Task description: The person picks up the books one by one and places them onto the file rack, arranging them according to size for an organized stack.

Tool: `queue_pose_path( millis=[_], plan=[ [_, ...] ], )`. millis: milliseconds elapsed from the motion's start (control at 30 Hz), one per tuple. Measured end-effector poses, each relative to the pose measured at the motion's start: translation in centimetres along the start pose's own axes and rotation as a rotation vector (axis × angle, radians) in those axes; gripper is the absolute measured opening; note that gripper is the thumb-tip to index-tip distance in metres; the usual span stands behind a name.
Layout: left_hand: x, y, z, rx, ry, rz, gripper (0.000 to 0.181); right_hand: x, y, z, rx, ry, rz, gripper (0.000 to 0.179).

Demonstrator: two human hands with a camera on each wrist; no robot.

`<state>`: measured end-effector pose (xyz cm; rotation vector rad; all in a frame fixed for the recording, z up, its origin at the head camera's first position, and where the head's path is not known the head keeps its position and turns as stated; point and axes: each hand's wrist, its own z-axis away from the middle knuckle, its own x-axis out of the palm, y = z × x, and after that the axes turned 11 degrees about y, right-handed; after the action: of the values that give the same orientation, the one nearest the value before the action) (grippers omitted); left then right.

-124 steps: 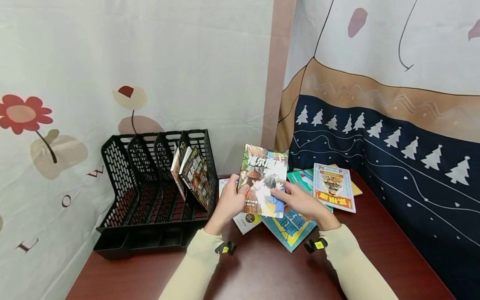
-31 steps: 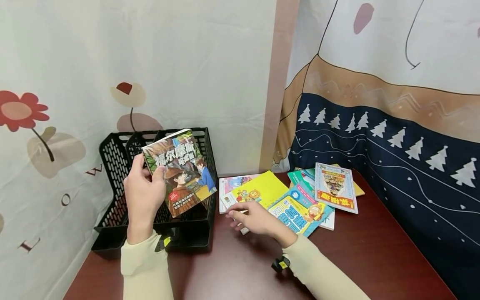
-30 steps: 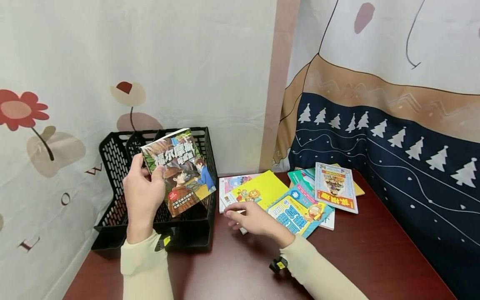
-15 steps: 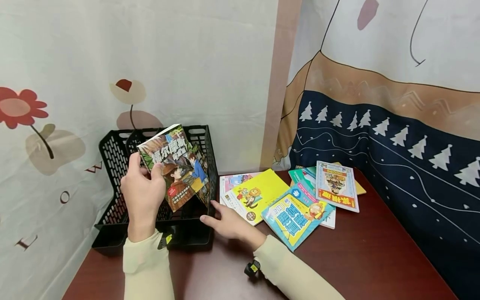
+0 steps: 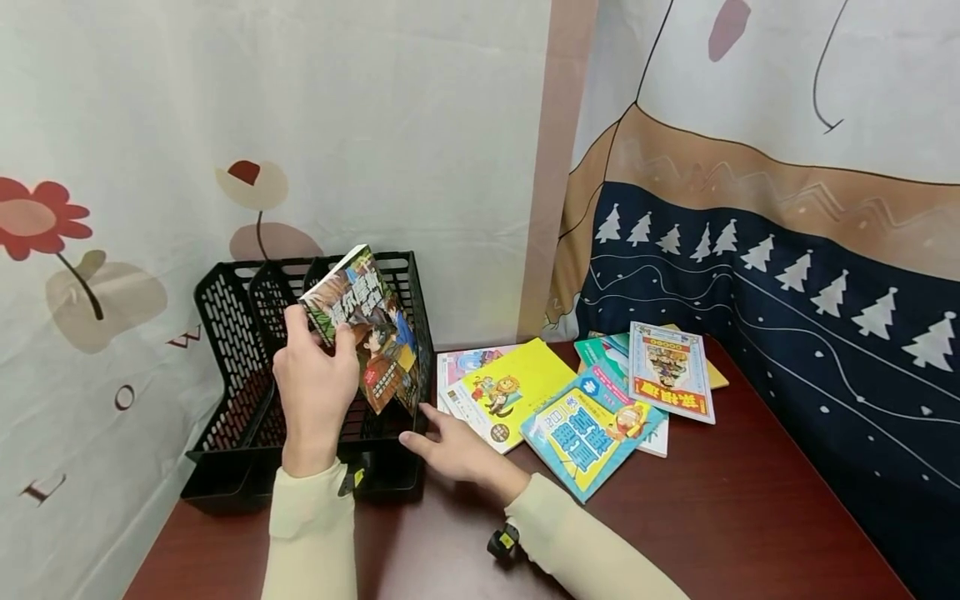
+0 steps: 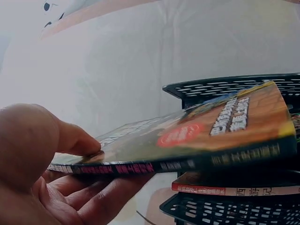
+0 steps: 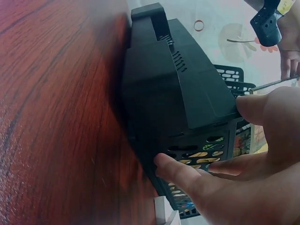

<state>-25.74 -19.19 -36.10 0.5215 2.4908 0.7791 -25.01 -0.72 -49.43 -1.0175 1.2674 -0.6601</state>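
Note:
My left hand (image 5: 315, 400) holds a paperback book (image 5: 378, 350) by its spine edge, thumb on the illustrated cover and fingers underneath. The book is tilted over the right-hand part of a black mesh desk file rack (image 5: 225, 333), its lower end down inside. In the left wrist view, the spine of another book (image 6: 243, 191) shows in the rack below the held one. My right hand (image 5: 465, 446) grips the rack's front right corner. In the right wrist view, its thumb is on the front edge and its fingertips press the perforated side panel (image 7: 192, 157).
Right of the rack lie overlapping books: a yellow one (image 5: 528, 375), a blue one (image 5: 585, 442), a pale-bordered one (image 5: 671, 371) and others beneath. Everything stands on a dark red wooden table (image 5: 712, 500). Printed curtains (image 5: 450, 167) hang behind and to the right.
Both hands held the book earlier; my left hand has carried it left to the rack, then shifted slightly right, lowering and turning it. My right hand has moved to the rack's corner.

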Motion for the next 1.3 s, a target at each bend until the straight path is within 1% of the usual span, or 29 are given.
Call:
queue_pose_path(
  millis=[133,233,367,567,700,833,900,1000,1300],
  plan=[
    [-0.3,0.0,-0.1,-0.013,0.039,-0.008,0.022,0.1,0.1,0.0,0.007,-0.006,-0.031,0.082],
    [-0.3,-0.1,-0.1,-0.032,0.049,-0.007,0.023,0.1,0.2,0.0,0.013,-0.009,-0.05,0.082],
    [0.2,-0.2,0.1,-0.038,0.031,0.001,0.025,0.2,0.3,0.0,0.01,-0.003,-0.063,0.082],
    [1.2,-0.1,0.5,-0.036,-0.004,0.007,0.027,0.4,0.4,0.0,0.001,0.011,-0.053,0.081],
    [1.5,-0.2,0.7,-0.046,0.006,0.002,0.028,0.3,0.3,0.0,0.014,0.005,-0.046,0.081],
    [1.9,-0.4,0.8,-0.075,0.022,-0.001,0.031,0.2,0.3,0.0,0.027,-0.006,-0.048,0.082],
    [2.2,-0.5,0.9,-0.084,0.009,-0.002,0.033,0.2,0.3,0.0,0.021,-0.007,-0.05,0.081],
    [2.8,-0.5,1.1,-0.085,-0.028,0.006,0.034,0.3,0.4,-0.1,0.013,-0.005,-0.047,0.082],
    [4.5,-0.7,2.0,-0.078,-0.102,0.021,0.032,0.2,0.5,-0.1,-0.011,0.005,-0.022,0.082]
  ],
)
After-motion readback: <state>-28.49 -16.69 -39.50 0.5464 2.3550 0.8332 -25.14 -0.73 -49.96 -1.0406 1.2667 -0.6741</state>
